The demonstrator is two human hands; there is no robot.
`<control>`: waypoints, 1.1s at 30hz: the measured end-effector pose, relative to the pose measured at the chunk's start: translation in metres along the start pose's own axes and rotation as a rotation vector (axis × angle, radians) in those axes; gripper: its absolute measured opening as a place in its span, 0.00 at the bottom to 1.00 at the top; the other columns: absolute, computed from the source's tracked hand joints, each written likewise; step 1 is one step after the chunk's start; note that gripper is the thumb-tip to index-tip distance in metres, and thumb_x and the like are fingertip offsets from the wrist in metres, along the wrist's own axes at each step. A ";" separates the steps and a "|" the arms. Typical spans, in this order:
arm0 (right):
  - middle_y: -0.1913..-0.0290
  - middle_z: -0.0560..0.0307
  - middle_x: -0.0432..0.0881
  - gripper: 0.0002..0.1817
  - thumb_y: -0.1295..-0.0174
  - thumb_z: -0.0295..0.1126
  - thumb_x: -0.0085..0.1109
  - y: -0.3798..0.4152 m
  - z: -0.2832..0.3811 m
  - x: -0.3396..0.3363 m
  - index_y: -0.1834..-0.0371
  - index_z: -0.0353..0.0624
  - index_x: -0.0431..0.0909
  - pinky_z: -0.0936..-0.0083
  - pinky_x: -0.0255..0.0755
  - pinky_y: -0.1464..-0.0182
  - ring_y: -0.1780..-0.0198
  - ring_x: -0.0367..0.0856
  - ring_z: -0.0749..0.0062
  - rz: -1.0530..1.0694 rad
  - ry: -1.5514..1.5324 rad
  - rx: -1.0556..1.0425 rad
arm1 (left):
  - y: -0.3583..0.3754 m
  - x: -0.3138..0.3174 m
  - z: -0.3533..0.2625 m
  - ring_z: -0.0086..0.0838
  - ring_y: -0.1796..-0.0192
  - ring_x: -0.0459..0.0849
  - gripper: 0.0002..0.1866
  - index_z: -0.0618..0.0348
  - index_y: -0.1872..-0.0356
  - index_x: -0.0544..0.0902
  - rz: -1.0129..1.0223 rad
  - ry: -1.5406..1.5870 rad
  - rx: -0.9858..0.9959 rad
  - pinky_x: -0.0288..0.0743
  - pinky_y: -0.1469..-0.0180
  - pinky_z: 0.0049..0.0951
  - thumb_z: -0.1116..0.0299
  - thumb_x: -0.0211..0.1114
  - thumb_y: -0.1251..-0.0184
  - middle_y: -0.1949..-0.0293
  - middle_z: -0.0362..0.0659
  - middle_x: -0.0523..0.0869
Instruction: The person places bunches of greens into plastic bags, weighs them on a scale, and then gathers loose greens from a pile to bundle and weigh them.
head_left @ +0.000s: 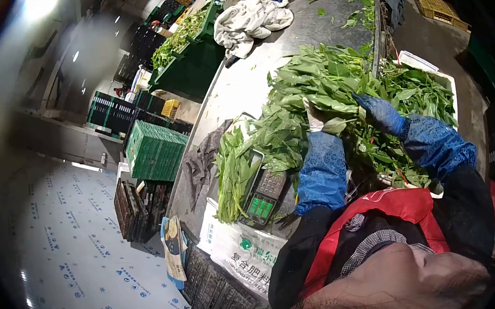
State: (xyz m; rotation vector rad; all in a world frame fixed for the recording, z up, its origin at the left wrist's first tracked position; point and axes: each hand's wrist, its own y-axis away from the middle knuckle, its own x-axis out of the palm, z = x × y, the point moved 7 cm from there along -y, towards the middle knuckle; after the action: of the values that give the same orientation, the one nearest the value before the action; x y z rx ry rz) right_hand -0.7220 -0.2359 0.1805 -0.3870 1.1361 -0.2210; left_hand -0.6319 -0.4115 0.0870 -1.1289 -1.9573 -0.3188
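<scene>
My left hand (315, 117), below a blue patterned sleeve, is among the leafy greens (291, 125); leaves cover its fingers, so its grip is hidden. In a blue glove, my right hand (379, 113) has its fingers closed on the edge of a leafy bunch (335, 81). More greens fill a white box (454, 100) at the right, beside and under my right arm. A scale with a green-lit display (260, 208) sits at the near end of the pile, partly covered by stems (232, 182).
A white cloth (252, 23) lies on the metal table (242, 85). A dark cloth (205, 166) hangs at its left edge. Beyond that are a green bin (186, 72) of greens and green crates (154, 150). A printed white sack (247, 256) is near my body. A yellow crate (436, 6) stands upper right.
</scene>
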 end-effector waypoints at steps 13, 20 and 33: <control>0.38 0.44 0.61 0.52 0.64 0.44 0.68 0.010 -0.006 -0.011 0.32 0.48 0.50 0.58 0.56 0.39 0.40 0.61 0.48 0.089 0.134 0.048 | 0.014 0.085 -0.005 0.47 0.47 0.73 0.30 0.57 0.43 0.69 -0.152 0.310 -0.015 0.66 0.44 0.54 0.51 0.58 0.44 0.47 0.51 0.74; 0.33 0.42 0.51 0.54 0.59 0.58 0.63 -0.021 0.001 -0.017 0.32 0.42 0.49 0.57 0.45 0.33 0.32 0.48 0.45 -0.005 -0.115 -0.094 | 0.000 0.052 0.015 0.42 0.56 0.80 0.21 0.59 0.48 0.72 -0.192 0.291 -0.091 0.75 0.53 0.47 0.61 0.59 0.41 0.54 0.49 0.79; 0.48 0.44 0.70 0.25 0.51 0.35 0.61 -0.020 -0.007 0.021 0.48 0.41 0.70 0.63 0.61 0.42 0.44 0.67 0.50 -0.266 -0.377 -0.049 | -0.004 0.055 0.010 0.45 0.53 0.78 0.21 0.57 0.49 0.73 -0.285 0.192 -0.111 0.71 0.49 0.49 0.57 0.53 0.39 0.52 0.49 0.78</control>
State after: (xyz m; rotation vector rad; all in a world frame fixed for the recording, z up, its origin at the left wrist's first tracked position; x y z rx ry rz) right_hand -0.7192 -0.2629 0.1690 -0.5973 0.7181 -0.3375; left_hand -0.6544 -0.3756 0.1237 -0.8503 -1.9461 -0.6701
